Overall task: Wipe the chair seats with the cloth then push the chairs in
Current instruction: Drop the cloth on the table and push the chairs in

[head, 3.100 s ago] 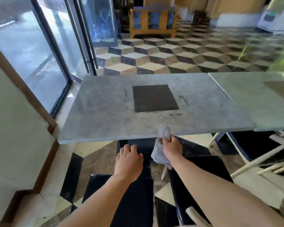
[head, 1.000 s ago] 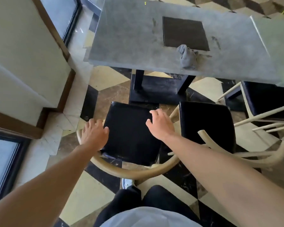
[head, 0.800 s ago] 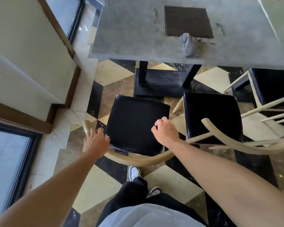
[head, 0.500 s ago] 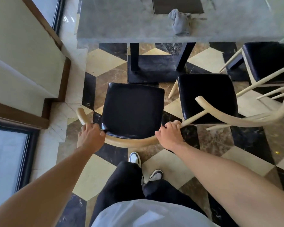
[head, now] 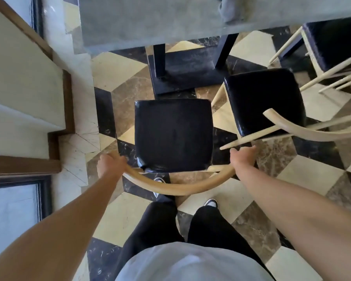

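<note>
Chair push-in, pending
Left hand (head: pixel 109 165) and right hand (head: pixel 241 158) grip curved backrest (head: pixel 176 189); black seat (head: pixel 173 134) beyond fingers, outside table (head: pixel 150 23); cloth (head: pixel 228 9) laid aside.

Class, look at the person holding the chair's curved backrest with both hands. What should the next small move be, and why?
Probably push the chair straight forward toward the table. Left hand and right hand grip the two ends of its curved backrest, the seat sits wholly clear of the table edge, and the cloth already lies on the tabletop, which suggests wiping is over.
</note>
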`<control>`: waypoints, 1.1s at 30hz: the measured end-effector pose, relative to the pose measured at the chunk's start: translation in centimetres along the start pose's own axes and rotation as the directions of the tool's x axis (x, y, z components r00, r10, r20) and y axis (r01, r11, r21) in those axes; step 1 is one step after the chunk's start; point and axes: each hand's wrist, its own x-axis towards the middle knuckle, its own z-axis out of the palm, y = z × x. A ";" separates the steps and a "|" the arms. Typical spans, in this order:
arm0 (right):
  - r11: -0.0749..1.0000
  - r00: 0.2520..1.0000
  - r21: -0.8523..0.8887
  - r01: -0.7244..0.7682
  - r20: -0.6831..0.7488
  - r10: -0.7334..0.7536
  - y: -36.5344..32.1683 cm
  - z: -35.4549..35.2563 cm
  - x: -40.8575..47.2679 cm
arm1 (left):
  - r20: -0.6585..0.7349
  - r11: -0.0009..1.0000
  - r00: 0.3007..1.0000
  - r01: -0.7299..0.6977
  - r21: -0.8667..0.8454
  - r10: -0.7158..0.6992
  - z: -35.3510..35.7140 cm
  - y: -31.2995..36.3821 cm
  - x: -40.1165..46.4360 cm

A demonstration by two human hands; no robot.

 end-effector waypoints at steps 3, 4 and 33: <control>0.941 0.968 0.231 -0.247 0.018 0.250 -0.6 0.8 1.7 | 0.055 0.991 0.993 0.110 -0.070 -0.106 -0.2 0.8 2.8; 0.907 0.955 0.305 -0.291 0.032 0.296 -0.5 0.8 1.9 | 0.072 0.982 0.986 0.157 -0.100 -0.151 -0.1 0.9 3.4; 0.829 0.936 0.472 -0.299 -0.025 0.352 -13.4 1.3 5.2 | 0.257 0.524 0.825 0.528 -0.668 -0.504 -2.4 13.0 8.5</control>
